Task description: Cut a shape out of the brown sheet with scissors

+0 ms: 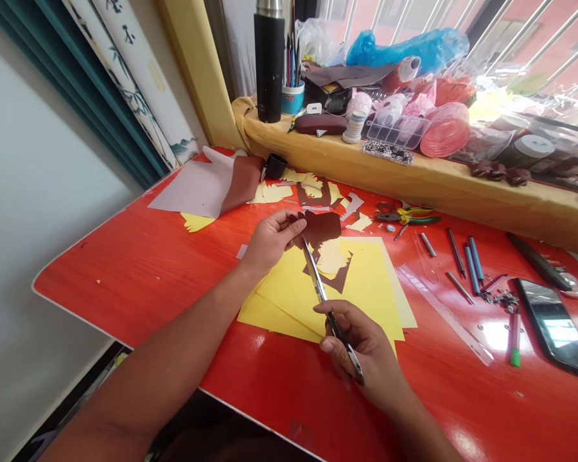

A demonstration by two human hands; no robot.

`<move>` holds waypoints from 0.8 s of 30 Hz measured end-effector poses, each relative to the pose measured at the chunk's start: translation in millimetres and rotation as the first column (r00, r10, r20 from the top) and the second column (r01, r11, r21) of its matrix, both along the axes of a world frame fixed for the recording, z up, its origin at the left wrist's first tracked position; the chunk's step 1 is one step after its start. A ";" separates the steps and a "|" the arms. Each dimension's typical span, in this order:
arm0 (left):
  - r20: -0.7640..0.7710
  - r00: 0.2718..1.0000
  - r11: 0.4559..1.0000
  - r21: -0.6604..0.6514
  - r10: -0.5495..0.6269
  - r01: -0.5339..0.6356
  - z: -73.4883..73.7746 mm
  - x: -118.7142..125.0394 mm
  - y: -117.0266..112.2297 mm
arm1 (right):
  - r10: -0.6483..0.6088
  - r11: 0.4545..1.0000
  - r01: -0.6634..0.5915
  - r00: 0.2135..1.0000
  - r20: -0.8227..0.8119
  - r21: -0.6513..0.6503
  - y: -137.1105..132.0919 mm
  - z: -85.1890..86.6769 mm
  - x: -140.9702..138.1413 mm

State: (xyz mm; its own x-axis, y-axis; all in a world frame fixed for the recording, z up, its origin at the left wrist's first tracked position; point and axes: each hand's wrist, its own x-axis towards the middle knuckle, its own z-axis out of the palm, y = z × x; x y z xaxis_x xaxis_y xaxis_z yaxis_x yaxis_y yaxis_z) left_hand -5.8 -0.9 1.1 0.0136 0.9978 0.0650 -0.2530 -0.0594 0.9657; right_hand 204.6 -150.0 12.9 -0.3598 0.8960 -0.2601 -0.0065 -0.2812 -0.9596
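Working at a red table (158,282) with a pale edge, you show up in the head view, both forearms reaching in from the bottom. Surface is glossy, with glare patches at the right. Behind it runs a sill (318,144) draped in yellow-orange cloth, below a barred window (501,25); pale wall at left, teal curtain (72,83) beside a hanging panel (147,96) painted with bamboo.

Your left hand (274,240) pinches a dark brown piece (324,228) between thumb and fingers, above the far edge of the yellow sheets (279,295). Your right hand (354,337) grips the scissors (316,276), blades pointing away from you, tips at the brown piece's near edge. Brown and cream scraps lie on the sheets and beyond them.

Writing: dark brush characters on the panel; the lower one looks like 不, the upper is cut by the frame. Marks on the blue pencil cup (293,99) and black thermos (270,67) are too small to read.

Hard to make out: your fingers cover the piece's left end and most of the scissor handles; can't tell how far the blades are parted. Thermos top is cut off. Window glare washes out the sill's right end; reflections cover the phone (556,327) screen.
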 end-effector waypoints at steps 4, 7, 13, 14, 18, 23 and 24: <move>-0.008 1.000 1.000 0.001 0.001 -0.001 0.9 -0.5 -0.2 | 0.002 1.000 -0.002 1.000 0.021 -0.004 0.1 2.2 -0.3; -0.007 1.000 1.000 -0.006 0.001 -0.001 1.4 -0.7 -0.2 | 0.005 1.000 -0.005 0.999 0.037 -0.006 0.1 3.0 -0.3; 0.018 1.000 1.000 -0.023 -0.002 0.002 2.2 -0.5 0.2 | 0.005 1.000 -0.005 1.000 0.024 0.005 -0.2 -0.4 0.1; 0.030 1.000 1.000 -0.027 0.002 -0.001 2.4 -0.7 0.6 | 0.009 1.000 -0.009 1.000 0.013 0.005 -0.2 -1.5 0.3; 0.106 0.991 0.996 -0.049 0.079 -0.075 2.6 -3.2 3.9 | 0.033 0.999 -0.033 0.999 -0.041 -0.007 -1.5 -6.7 1.5; 0.139 0.973 0.982 -0.075 0.182 -0.173 1.3 -6.9 7.9 | 0.050 0.999 -0.051 0.998 -0.034 -0.010 -3.2 -9.5 1.3; 0.142 0.972 0.981 -0.075 0.187 -0.178 1.1 -7.1 8.1 | 0.052 0.999 -0.052 0.998 -0.027 -0.004 -3.3 -9.2 1.1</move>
State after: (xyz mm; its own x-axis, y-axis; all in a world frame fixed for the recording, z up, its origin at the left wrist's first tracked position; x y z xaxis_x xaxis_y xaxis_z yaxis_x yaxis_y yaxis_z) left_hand -12.9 7.2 2.2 -0.1745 0.9846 -0.0083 -0.3830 -0.0601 0.9218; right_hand 205.7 -153.3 3.7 -0.4132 0.8746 -0.2538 -0.0177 -0.2864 -0.9580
